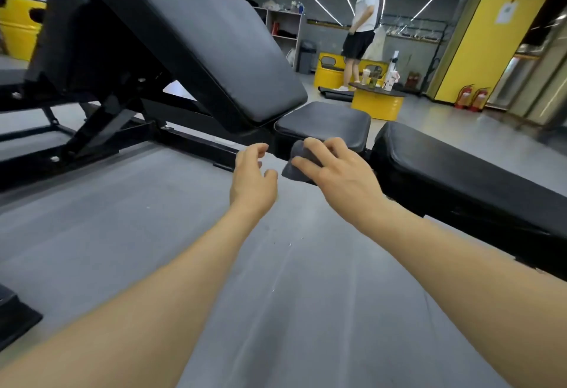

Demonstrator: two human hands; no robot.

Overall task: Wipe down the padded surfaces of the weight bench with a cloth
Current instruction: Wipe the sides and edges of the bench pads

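A black weight bench stands ahead with a tilted back pad [190, 38] and a small flat seat pad [325, 125] at its low end. My right hand [334, 170] holds a dark grey cloth [296, 162] against the near side edge of the seat pad, fingers spread and curled over the cloth. My left hand [253, 177] hovers just left of the cloth above the floor. Its fingers are loosely curled and hold nothing.
A second black padded bench [460, 173] lies to the right, close to my right arm. The bench's steel frame [101, 130] runs along the grey floor at left. A person [362, 22] stands beyond, near yellow drum tables [377, 102] and a shelf.
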